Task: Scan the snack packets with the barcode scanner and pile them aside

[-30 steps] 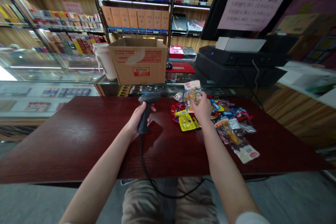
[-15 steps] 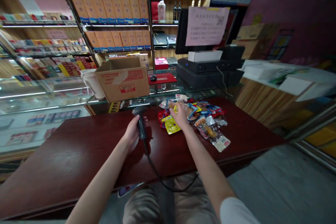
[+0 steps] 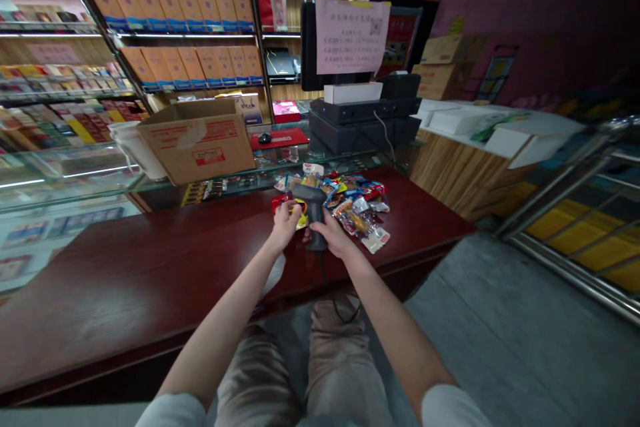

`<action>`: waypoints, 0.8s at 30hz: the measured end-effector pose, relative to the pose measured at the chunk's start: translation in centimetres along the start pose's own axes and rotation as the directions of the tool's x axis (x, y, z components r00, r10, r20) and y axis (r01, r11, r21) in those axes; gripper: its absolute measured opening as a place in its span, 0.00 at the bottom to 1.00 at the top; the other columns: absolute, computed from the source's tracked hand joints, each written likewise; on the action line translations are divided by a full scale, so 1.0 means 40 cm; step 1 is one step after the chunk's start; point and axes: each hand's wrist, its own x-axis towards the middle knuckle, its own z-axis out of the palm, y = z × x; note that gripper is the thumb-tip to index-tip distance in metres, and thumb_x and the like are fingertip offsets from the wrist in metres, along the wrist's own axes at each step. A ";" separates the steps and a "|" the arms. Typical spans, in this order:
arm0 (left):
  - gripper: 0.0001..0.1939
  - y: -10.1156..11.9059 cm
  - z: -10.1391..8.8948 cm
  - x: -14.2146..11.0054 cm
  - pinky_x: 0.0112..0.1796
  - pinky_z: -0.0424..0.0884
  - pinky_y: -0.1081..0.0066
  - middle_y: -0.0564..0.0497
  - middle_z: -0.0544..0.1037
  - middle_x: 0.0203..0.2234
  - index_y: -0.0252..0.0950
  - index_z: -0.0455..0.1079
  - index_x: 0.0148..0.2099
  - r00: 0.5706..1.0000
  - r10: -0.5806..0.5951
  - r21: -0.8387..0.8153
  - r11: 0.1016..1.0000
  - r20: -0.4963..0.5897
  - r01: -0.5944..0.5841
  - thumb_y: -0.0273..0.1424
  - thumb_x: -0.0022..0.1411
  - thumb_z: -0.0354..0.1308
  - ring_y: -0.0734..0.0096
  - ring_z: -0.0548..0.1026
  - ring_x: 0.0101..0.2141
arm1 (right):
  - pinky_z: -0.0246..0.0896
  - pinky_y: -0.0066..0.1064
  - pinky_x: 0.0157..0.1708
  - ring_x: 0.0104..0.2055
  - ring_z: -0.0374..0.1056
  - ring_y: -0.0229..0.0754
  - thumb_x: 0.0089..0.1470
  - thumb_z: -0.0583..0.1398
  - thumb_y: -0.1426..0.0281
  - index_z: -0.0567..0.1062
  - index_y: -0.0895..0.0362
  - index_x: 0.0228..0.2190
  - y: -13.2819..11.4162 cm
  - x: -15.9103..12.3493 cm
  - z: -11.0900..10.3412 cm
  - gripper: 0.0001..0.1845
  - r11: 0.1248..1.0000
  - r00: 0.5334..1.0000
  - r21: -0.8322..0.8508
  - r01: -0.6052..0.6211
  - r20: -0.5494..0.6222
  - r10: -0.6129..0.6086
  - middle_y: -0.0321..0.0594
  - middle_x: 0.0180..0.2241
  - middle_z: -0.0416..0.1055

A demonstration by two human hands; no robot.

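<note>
Brown cardboard carton (image 3: 195, 143) sits far left on the glass display case (image 3: 85, 177), with red print across its side, too small to read from here. Moving right, a pink paper notice (image 3: 351, 37) hangs above a black receipt printer (image 3: 365, 113), showing rows of Chinese text and a QR code, none of it legible. Down on the dark red wooden counter (image 3: 150, 280), the left hand (image 3: 285, 225) is in with fingers curled against a yellow foil packet (image 3: 300, 221); whether it has a real grip, can't tell. Right beside it, the right hand (image 3: 333, 235) is closed around the handle of a black corded barcode scanner (image 3: 313, 208), head tipped toward that packet. Just beyond, a heap of glossy red, blue and yellow snack packets (image 3: 355, 203) lies on the counter, a few with white labels, print unreadable.
</note>
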 end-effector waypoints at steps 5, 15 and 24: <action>0.33 -0.038 -0.001 0.006 0.52 0.62 0.46 0.24 0.64 0.54 0.26 0.60 0.57 0.976 -0.032 0.592 0.791 -0.215 0.156 0.46 0.59 0.58 0.33 0.63 0.57 | 0.61 0.26 0.17 0.17 0.64 0.32 0.42 0.63 0.68 0.63 0.52 0.35 -0.005 -0.071 -0.113 0.17 0.996 0.988 0.050 0.067 -0.146 -0.059 0.27 0.27 0.69; 0.39 -0.085 -0.031 0.101 0.51 0.64 0.52 0.23 0.69 0.53 0.27 0.63 0.53 0.970 -0.207 0.586 0.773 -0.130 0.244 0.44 0.44 0.70 0.35 0.68 0.56 | 0.61 0.26 0.19 0.19 0.62 0.30 0.41 0.66 0.66 0.64 0.52 0.35 0.022 -0.075 -0.140 0.20 0.988 0.972 0.146 0.050 -0.235 -0.015 0.29 0.28 0.71; 0.17 -0.159 -0.136 0.145 0.40 0.71 0.63 0.46 0.79 0.28 0.36 0.67 0.32 0.975 -0.218 0.190 0.956 -0.041 0.222 0.26 0.39 0.70 0.51 0.78 0.41 | 0.59 0.25 0.17 0.18 0.62 0.31 0.42 0.66 0.65 0.64 0.53 0.34 0.002 -0.029 -0.109 0.18 0.984 0.988 0.155 -0.090 -0.111 0.108 0.29 0.26 0.71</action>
